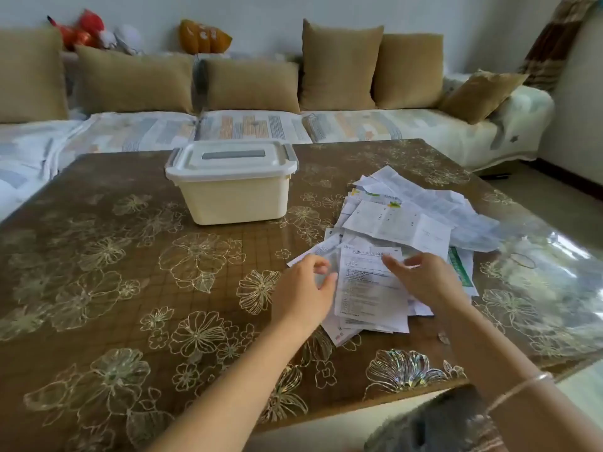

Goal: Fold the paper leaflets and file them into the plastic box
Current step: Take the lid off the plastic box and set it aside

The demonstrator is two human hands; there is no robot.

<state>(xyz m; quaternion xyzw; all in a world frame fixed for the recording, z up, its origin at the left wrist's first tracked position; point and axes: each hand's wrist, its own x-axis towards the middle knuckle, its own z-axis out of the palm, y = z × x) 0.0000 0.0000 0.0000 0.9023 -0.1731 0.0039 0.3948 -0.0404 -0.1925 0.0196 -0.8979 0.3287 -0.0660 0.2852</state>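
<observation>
A loose heap of printed paper leaflets point(401, 223) lies on the right half of the table. The nearest leaflet point(365, 288) is a white sheet with black text, lying flat and unfolded. My left hand point(301, 295) hovers at its left edge, fingers curled and apart, holding nothing. Over the sheet's upper right part is my right hand point(424, 282), fingers spread; it is blurred. A cream plastic box point(233, 194) with a white clipped lid and grey handle stands shut, beyond the hands at table centre.
The brown table point(114, 272) has a glossy floral cover. Its near edge runs below my forearms and its right corner lies near the papers. A sofa point(254, 125) with tan cushions sits behind the table. A bracelet is on my right wrist.
</observation>
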